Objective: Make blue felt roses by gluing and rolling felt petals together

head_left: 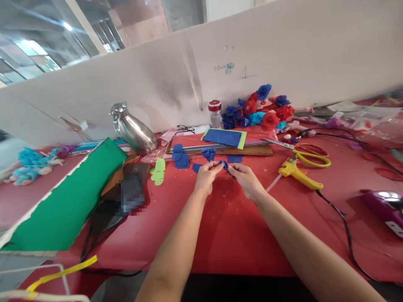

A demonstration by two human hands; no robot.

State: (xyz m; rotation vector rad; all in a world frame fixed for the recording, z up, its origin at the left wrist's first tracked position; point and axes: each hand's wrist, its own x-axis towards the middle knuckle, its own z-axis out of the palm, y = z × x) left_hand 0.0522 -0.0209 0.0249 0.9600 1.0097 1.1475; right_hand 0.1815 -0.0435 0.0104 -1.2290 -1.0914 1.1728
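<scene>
Between my two hands, above the red table [220,226], is a small curled piece of blue crepe paper [224,165]. My left hand [206,178] pinches its left side with thumb and finger. From the other side my right hand [245,178] pinches it too. Just behind my left hand is a partly shaped blue paper flower [208,154]. Flat blue petal cutouts [181,159] lie to its left, with another blue piece [234,159] behind my right hand. Light green paper cutouts [158,171] rest farther left.
To the right lie a yellow glue gun [299,175] with a black cord and scissors [310,157]. Red and blue paper flowers [260,109] and a lidded jar [215,113] stand at the back. A metal penguin-shaped flask [134,130] and a green board [69,201] are left.
</scene>
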